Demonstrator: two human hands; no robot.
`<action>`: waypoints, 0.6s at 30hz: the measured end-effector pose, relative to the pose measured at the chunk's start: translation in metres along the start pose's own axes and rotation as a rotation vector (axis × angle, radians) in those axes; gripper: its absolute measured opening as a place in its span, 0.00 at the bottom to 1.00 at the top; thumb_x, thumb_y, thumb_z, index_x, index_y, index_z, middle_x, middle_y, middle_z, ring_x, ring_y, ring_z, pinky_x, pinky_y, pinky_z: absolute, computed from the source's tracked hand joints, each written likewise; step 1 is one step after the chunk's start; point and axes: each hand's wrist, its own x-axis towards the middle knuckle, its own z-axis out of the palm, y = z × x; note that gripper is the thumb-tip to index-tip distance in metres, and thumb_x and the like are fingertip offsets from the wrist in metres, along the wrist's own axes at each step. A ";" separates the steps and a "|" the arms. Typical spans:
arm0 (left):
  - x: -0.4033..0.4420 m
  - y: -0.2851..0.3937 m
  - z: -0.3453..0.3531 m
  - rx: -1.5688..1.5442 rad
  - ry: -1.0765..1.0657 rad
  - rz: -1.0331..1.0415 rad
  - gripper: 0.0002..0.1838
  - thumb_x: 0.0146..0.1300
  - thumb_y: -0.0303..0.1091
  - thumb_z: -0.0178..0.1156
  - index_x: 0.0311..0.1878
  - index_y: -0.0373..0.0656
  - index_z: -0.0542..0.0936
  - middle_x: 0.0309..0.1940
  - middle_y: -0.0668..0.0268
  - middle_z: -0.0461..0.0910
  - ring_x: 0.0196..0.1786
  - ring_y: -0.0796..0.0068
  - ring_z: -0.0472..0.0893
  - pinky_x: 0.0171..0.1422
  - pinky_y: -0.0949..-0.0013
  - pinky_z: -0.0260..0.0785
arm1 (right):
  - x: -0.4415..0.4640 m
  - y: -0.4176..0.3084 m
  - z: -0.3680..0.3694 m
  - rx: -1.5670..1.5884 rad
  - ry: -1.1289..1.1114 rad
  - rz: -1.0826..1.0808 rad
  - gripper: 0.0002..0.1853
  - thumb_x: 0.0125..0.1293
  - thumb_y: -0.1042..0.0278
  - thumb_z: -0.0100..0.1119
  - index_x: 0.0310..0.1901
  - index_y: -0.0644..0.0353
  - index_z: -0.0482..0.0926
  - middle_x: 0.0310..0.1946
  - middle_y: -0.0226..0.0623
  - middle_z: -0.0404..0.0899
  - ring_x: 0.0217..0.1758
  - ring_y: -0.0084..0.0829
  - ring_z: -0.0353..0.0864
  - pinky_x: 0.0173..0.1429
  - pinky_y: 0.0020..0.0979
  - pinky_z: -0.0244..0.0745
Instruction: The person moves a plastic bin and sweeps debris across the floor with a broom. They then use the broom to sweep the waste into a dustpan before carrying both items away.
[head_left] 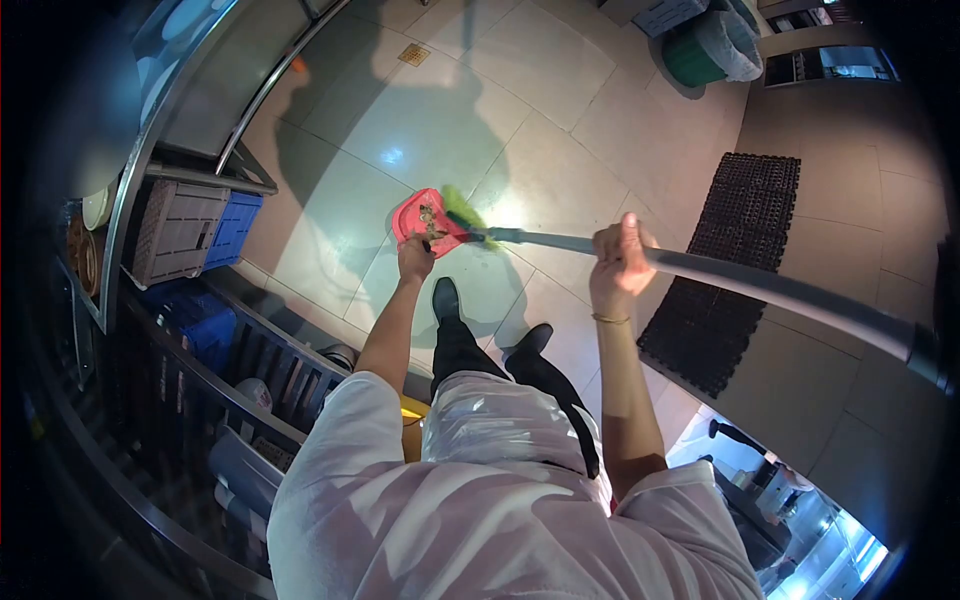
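Observation:
My left hand (416, 258) is closed around the handle of a red dustpan (408, 215), which rests on or just above the tiled floor. Some brownish debris (428, 214) lies in the pan. My right hand (622, 258) grips the long grey pole of a broom (556, 241), with the thumb stretched along it. Green bristles at the broom's far end meet the right edge of the dustpan. From my right hand the pole runs back toward the right side of the view.
A black rubber mat (735, 250) lies on the floor to the right. A green bin (695, 62) with a clear liner stands at the back. Grey and blue crates (180, 232) sit under a metal counter at left. A floor drain (414, 55) is farther off.

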 end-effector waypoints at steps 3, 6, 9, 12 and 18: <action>0.005 -0.003 0.015 0.018 0.056 0.080 0.14 0.47 0.27 0.65 0.40 0.43 0.81 0.36 0.51 0.82 0.43 0.52 0.81 0.50 0.57 0.74 | 0.010 -0.016 -0.013 0.066 0.017 0.078 0.21 0.67 0.67 0.52 0.16 0.55 0.60 0.12 0.25 0.57 0.14 0.20 0.54 0.21 0.27 0.49; -0.008 0.003 -0.003 -0.023 0.071 0.084 0.12 0.48 0.26 0.63 0.39 0.44 0.81 0.35 0.51 0.81 0.42 0.50 0.80 0.47 0.56 0.73 | 0.032 -0.059 -0.045 0.064 0.126 0.036 0.19 0.67 0.63 0.52 0.17 0.56 0.67 0.10 0.28 0.59 0.13 0.23 0.54 0.21 0.30 0.52; -0.012 -0.018 -0.004 -0.078 0.112 0.086 0.11 0.48 0.26 0.62 0.38 0.45 0.81 0.34 0.52 0.81 0.42 0.49 0.80 0.46 0.55 0.73 | 0.037 -0.097 -0.065 0.007 0.075 -0.064 0.23 0.69 0.58 0.45 0.15 0.53 0.58 0.09 0.28 0.54 0.14 0.22 0.50 0.23 0.29 0.49; -0.016 -0.054 -0.007 -0.161 0.140 0.094 0.12 0.48 0.25 0.60 0.39 0.44 0.81 0.36 0.53 0.82 0.42 0.50 0.80 0.47 0.55 0.73 | 0.031 -0.107 -0.077 0.054 0.056 -0.148 0.23 0.71 0.60 0.43 0.16 0.53 0.57 0.11 0.26 0.52 0.15 0.22 0.50 0.24 0.29 0.51; -0.046 -0.074 -0.040 -0.294 0.151 0.070 0.13 0.48 0.23 0.57 0.39 0.40 0.81 0.40 0.54 0.82 0.44 0.51 0.81 0.49 0.57 0.73 | 0.028 -0.075 -0.073 -0.005 0.071 -0.185 0.22 0.69 0.62 0.46 0.15 0.54 0.59 0.10 0.28 0.56 0.14 0.22 0.52 0.23 0.28 0.50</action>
